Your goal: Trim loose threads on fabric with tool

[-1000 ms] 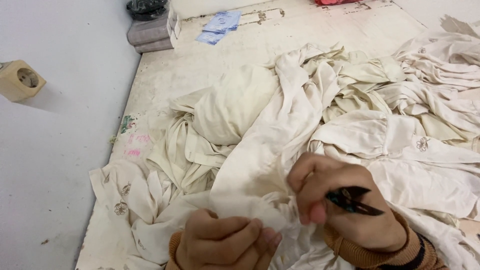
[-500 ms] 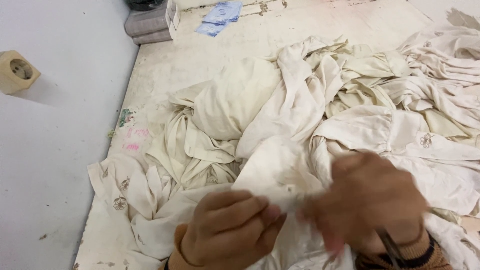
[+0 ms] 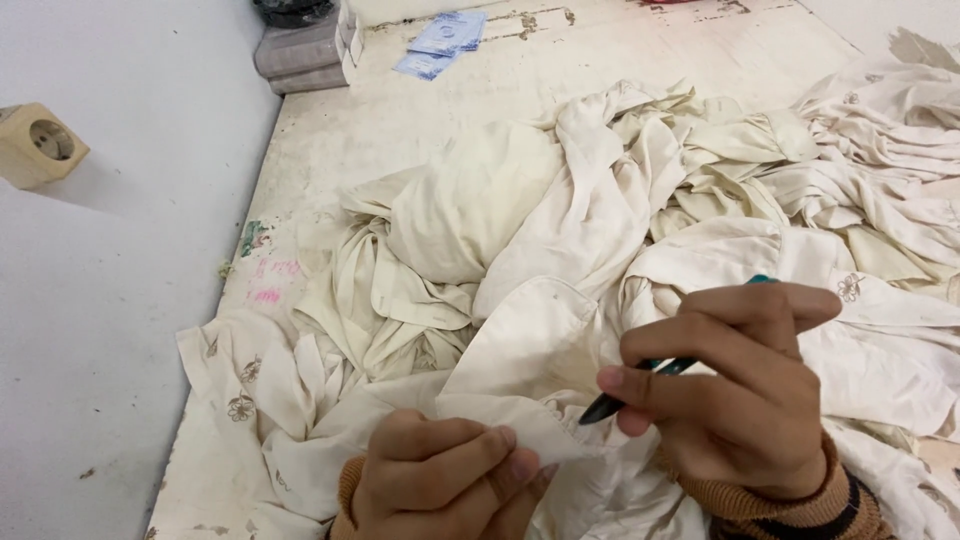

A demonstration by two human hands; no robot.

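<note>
Near the front edge of the bench (image 3: 330, 140), left hand (image 3: 445, 480) pinning a cream collar piece (image 3: 520, 350) flat, fingers (image 3: 480, 450) curled shut over its lower edge. Right hand (image 3: 740, 390) pinching a dark pen (image 3: 640, 385), fingers closed round the barrel, tip just touching the cloth. Best kept taut under the left thumb, pen steady, strokes short. Behind, a heap of cream garments (image 3: 650, 200); beside the wall, a beige socket (image 3: 40, 145).
</note>
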